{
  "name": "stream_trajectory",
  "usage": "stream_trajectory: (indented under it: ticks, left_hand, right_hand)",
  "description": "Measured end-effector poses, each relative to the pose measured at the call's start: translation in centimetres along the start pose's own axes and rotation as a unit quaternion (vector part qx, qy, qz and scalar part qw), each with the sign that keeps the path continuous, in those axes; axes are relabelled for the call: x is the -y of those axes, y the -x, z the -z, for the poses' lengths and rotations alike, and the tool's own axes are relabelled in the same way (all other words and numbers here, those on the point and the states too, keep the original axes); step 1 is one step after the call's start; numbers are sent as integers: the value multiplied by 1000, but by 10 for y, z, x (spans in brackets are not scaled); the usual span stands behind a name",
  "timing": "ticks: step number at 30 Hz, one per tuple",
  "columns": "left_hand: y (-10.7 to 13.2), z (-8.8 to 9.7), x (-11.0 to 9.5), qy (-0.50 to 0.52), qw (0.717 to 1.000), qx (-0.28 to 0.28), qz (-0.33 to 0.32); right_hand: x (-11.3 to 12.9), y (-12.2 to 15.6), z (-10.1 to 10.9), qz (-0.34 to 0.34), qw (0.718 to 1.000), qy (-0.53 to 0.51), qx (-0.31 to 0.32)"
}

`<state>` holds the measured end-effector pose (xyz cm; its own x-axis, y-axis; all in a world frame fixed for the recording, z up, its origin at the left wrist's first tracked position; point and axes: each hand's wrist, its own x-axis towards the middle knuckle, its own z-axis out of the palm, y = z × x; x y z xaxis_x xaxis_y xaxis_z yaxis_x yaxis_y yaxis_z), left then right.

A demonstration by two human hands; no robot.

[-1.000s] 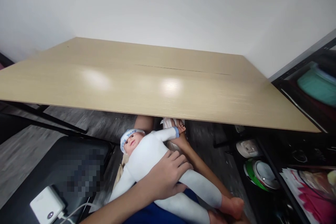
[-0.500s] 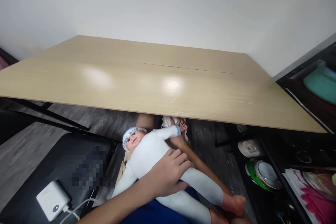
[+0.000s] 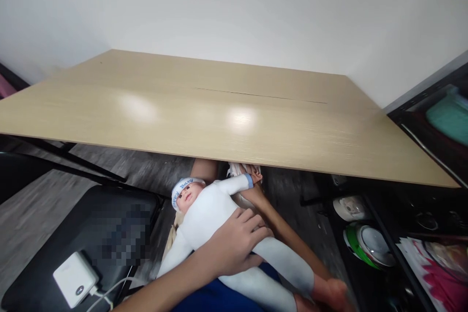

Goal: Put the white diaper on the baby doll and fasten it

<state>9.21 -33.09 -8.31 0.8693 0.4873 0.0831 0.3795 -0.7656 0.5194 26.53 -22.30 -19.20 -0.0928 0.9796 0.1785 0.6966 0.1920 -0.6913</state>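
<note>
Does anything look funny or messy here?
Nothing is spilled or broken. One odd thing: the baby doll in a white suit lies slanted across the person's lap, below the pale wooden table, head near the table's edge. The left hand holds its middle.

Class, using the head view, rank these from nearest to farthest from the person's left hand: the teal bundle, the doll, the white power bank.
1. doll: directly under the left hand, which rests on its body.
2. white power bank: off to the hand's left, at the lower left of the view.
3. teal bundle: far upper right, well beyond the other two.
</note>
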Motion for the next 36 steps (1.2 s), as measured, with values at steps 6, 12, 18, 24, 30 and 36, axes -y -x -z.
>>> stream_trajectory:
  ticks: [6, 12, 18, 24, 30, 36]
  left_hand:
    - [6, 7, -1, 5, 1000, 4, -10]
    - [8, 9, 0, 0, 1000, 6, -22]
    - [8, 5, 0, -1, 999, 4, -34]
    - [22, 20, 1, -43, 999, 10, -14]
    - [31, 40, -17, -90, 991, -71, -62]
    - [92, 60, -38, -50, 977, -152, -138]
  right_hand:
    - [-26, 61, 45, -70, 997, 15, -32]
    - [12, 78, 98, -63, 990, 44, -121]
    - [62, 23, 58, 85, 990, 78, 82]
    - [97, -27, 31, 150, 928, 197, 277]
    - [152, -21, 46, 266, 908, 185, 267]
    - [183, 0, 101, 267, 944, -49, 189]
